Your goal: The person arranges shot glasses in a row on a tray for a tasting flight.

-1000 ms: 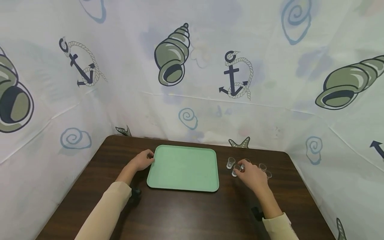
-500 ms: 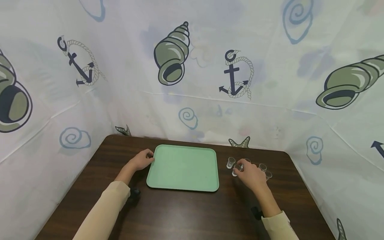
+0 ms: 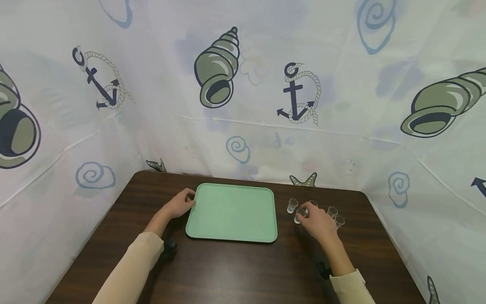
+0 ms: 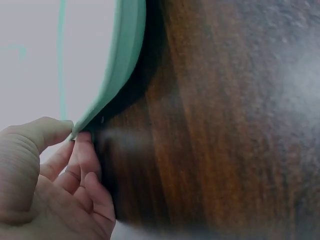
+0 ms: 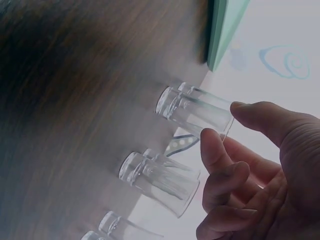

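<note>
A pale green rectangular tray (image 3: pixel 232 213) lies flat on the dark wooden table. At its left edge my left hand (image 3: pixel 178 204) pinches the rim, thumb above and fingers below, as the left wrist view shows. To the right of the tray, my right hand (image 3: pixel 319 223) holds a small clear shot glass (image 5: pixel 192 111) by its rim between thumb and fingers. That glass stands upright, its base on or very near the table. Another shot glass (image 3: pixel 292 206) is just behind it. Several more glasses, such as one at the right (image 3: pixel 339 221), stand around and partly behind the right hand.
The brown table (image 3: pixel 235 270) reaches toward me in front of the tray. A white cloth (image 3: pixel 262 147) printed with shells, anchors and starfish encloses the table's back and sides. Close by the held glass, a further glass (image 5: pixel 162 187) stands in the right wrist view.
</note>
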`<action>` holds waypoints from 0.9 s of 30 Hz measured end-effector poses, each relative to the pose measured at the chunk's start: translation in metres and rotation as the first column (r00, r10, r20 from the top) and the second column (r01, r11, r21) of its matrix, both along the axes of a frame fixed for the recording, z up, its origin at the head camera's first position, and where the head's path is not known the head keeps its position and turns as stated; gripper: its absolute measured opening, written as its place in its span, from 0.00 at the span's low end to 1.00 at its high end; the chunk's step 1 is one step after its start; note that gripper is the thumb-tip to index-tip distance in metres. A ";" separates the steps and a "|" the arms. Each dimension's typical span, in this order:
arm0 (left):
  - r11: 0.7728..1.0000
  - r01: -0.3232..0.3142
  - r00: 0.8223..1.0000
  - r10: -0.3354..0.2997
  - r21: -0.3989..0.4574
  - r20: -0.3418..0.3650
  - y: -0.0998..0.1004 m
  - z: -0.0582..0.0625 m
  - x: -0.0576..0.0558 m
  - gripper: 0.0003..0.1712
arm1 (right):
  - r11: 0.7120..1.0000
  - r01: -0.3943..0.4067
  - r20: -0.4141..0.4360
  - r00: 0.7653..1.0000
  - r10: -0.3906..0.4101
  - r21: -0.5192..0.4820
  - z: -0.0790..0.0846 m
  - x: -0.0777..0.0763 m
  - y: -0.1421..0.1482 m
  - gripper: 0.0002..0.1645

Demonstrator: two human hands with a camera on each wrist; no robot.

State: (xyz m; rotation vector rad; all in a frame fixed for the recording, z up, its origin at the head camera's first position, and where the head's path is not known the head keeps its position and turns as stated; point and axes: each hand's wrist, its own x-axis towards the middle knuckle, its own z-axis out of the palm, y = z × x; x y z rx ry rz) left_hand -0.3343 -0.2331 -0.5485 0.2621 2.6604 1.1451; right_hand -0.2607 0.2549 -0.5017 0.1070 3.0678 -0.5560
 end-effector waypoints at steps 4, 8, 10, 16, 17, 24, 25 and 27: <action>1.000 0.002 1.000 -0.002 0.008 -0.003 -0.001 -0.006 0.001 0.26 | 1.000 -0.001 -0.008 1.000 0.001 -0.004 -0.002 -0.001 0.001 0.24; 1.000 0.006 1.000 -0.006 0.009 -0.016 -0.003 -0.010 0.002 0.27 | 1.000 -0.007 -0.017 1.000 0.007 -0.009 -0.004 -0.001 0.001 0.25; 1.000 0.002 1.000 -0.002 0.026 -0.021 -0.004 -0.011 0.003 0.25 | 1.000 -0.007 -0.018 1.000 0.007 -0.007 -0.004 -0.001 0.001 0.25; 0.993 -0.061 0.997 0.056 0.104 0.055 -0.004 -0.005 0.004 0.19 | 1.000 0.002 -0.018 1.000 -0.003 -0.002 -0.007 -0.002 0.001 0.26; 0.991 -0.071 0.996 0.063 0.115 0.068 -0.004 -0.004 0.005 0.18 | 1.000 0.003 -0.021 1.000 -0.003 -0.003 -0.007 -0.002 0.001 0.26; 0.977 -0.130 0.988 0.113 0.169 0.110 -0.002 -0.004 0.009 0.19 | 0.999 -0.007 -0.040 0.999 0.005 -0.041 -0.010 -0.002 0.000 0.26; 0.975 -0.137 0.987 0.118 0.173 0.113 -0.002 -0.005 0.010 0.19 | 0.999 -0.004 -0.039 0.999 0.002 -0.042 -0.010 -0.002 -0.001 0.26; 0.973 -0.146 0.985 0.126 0.181 0.118 -0.002 -0.006 0.011 0.19 | 0.999 0.001 -0.039 0.999 -0.003 -0.046 -0.010 -0.001 -0.001 0.26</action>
